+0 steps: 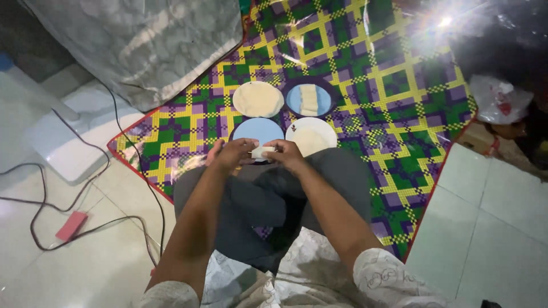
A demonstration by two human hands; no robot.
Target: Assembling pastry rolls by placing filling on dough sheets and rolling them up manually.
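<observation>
a: where's the small pale rolled piece of dough (261, 152) right now?

b: pinched between both hands, just above the empty round light-blue plate (258, 129) at the near edge of the checked green, purple and yellow plastic mat (399, 80). the left hand (233, 154) is curled almost closed on its left end, the right hand (286, 155) the same on its right end, fingertips gripping.

a: what might go wrong?

b: i'd judge the piece is soft, so a hard squeeze could flatten or tear it. it could also slip and land on the dark trousers (319, 182) rather than the plate.

a: anything else close by?

b: a round white plate holding a flat pale wrapper (311, 136) just beside the right hand, a round plate covered by a flat dough sheet (258, 98) and a dark-rimmed blue plate with pale rolls (309, 99) farther off. a careless elbow could drag the mat.
</observation>
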